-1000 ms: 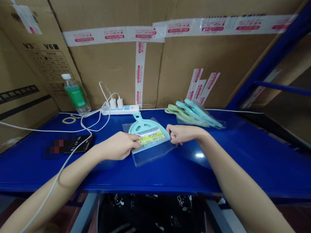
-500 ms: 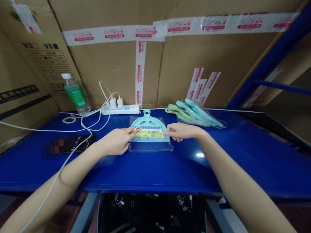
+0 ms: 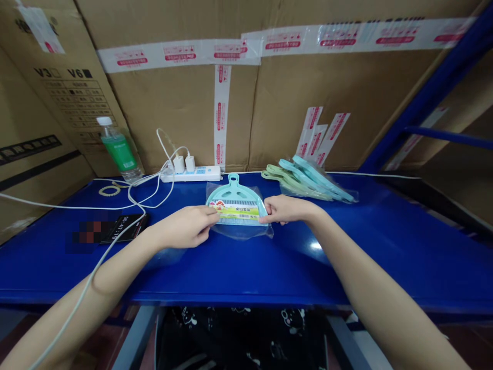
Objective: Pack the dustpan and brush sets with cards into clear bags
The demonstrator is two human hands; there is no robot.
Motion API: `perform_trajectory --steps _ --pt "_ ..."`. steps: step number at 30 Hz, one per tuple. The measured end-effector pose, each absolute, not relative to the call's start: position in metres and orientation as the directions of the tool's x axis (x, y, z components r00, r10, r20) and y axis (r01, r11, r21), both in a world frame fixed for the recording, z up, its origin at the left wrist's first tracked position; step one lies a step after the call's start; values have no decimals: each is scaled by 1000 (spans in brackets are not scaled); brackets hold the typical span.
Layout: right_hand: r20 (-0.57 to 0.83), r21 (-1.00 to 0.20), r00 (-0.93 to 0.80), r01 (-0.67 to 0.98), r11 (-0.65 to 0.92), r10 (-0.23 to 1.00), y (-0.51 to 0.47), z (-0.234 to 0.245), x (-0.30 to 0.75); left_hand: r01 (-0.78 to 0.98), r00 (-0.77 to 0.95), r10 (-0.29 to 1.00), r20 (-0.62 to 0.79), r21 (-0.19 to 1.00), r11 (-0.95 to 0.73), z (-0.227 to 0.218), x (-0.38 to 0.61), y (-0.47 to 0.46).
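Note:
A light-blue dustpan (image 3: 252, 194) lies on the blue table with its looped handle pointing away from me. A brush with grey bristles rests in the pan, partly hidden by a yellow, green and white label card (image 3: 239, 211). Clear plastic wrap surrounds the set and sticks out past its front edge. My left hand (image 3: 190, 226) is closed at the pan's left front corner, its fingertips over the label's end. At the right front corner my right hand (image 3: 287, 209) pinches the pan's edge, thumb on top.
Bagged green and blue dustpans (image 3: 308, 180) lie at the back right. A white power strip (image 3: 192, 173) with two chargers and cables stands behind, left of the pan. Farther left are a bottle (image 3: 120, 150), a coiled band (image 3: 109, 190) and a phone (image 3: 125, 227) showing a timer.
My left hand has slid slightly right and up along the pan's front corner. The right thumb has moved down the right edge. The label card now sits flatter and more of it shows.

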State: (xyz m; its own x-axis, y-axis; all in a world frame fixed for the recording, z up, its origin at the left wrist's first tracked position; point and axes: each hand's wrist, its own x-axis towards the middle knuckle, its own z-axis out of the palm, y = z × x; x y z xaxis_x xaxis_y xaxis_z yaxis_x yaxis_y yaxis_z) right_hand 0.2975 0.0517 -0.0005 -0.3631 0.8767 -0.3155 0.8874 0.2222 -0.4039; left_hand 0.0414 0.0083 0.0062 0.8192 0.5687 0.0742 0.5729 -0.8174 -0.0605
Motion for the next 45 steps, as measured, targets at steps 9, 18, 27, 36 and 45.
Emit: perform_trajectory --steps 9,18,27,36,45 --pt "-310 -389 -345 896 213 886 50 1 295 648 758 628 177 -89 -757 -6 44 15" --pt "-347 -385 -376 892 235 859 48 3 294 766 616 731 296 -6 -643 -17 46 28" --pt "-128 -375 -449 848 376 884 47 9 293 787 510 799 319 202 -583 -33 44 39" --pt "-193 -317 -507 843 436 840 44 8 288 820 483 814 322 159 -549 -32 48 36" --pt "-175 -263 -388 904 336 905 45 4 279 861 444 853 273 134 -491 -29 52 37"
